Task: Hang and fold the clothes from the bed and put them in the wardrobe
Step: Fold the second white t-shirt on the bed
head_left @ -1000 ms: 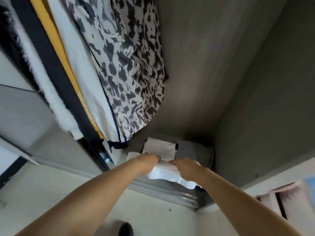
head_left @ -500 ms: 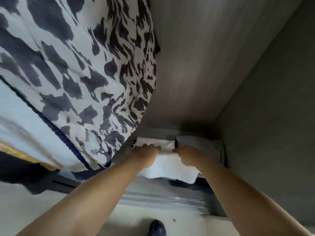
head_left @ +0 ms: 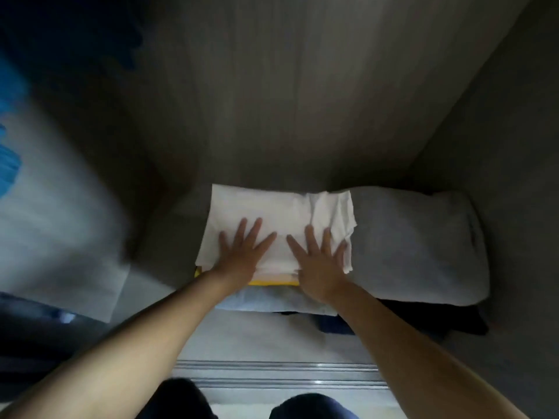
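2 flat hands, left hand & right hand, press white folded garment.

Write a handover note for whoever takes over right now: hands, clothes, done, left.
Left hand: flat, fingers spread, pressing the white garment.
Right hand: same, flat on its right half.
White garment: folded, on top of a pile in the wardrobe; a yellow layer and a pale blue one show beneath. Grey bundle to its right.
Done: this piece is folded and placed.
Left: lift both hands; the bed is out of view, so check it for more clothes.
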A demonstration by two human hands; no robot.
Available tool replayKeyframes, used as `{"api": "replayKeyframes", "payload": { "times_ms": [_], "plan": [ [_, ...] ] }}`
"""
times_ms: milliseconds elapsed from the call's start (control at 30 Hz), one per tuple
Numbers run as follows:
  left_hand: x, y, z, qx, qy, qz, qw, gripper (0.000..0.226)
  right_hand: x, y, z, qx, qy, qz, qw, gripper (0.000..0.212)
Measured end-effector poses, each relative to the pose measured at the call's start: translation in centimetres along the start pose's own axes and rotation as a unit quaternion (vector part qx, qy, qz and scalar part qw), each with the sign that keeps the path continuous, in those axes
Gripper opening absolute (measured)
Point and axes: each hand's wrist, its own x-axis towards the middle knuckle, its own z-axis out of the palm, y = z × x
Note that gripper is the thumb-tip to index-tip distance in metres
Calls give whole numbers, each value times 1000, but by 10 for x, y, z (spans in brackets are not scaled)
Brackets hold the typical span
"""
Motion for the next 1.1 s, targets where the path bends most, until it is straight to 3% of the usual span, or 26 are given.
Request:
{"api": "replayKeyframes", "payload": {
  "times_ms": [67, 200, 333, 600, 733, 933, 1100],
  "plan": [
    [6, -3, 13, -10, 10, 1, 1000, 104, 5, 2, 12, 13, 10, -8, 1000, 76],
    [-6, 1, -4, -39, -32, -2, 999, 94, -2, -2, -5, 0, -54, -5, 999, 78],
    [-38, 33, -62, -81, -93, -10, 992, 83, -29, 1, -70, 41, -148, -5, 988, 67],
    [-115, 94, -250, -120, 11, 26, 992, 45, -143, 25, -240, 94, -11, 95, 991, 33],
    [-169, 104, -340, -146, 11, 53, 988, 41, -221, 23, -312, 100, 43, 109, 988, 32],
    [-279, 91, -440, -157, 67, 83, 982, 40, -319, -20, -412, 84, 56, 128, 987, 27],
    [-360, 62, -510, -176, 162, 69, 968, 37, -372, -78, -502, 79, 167, 67, 980, 26]
  ]
}}
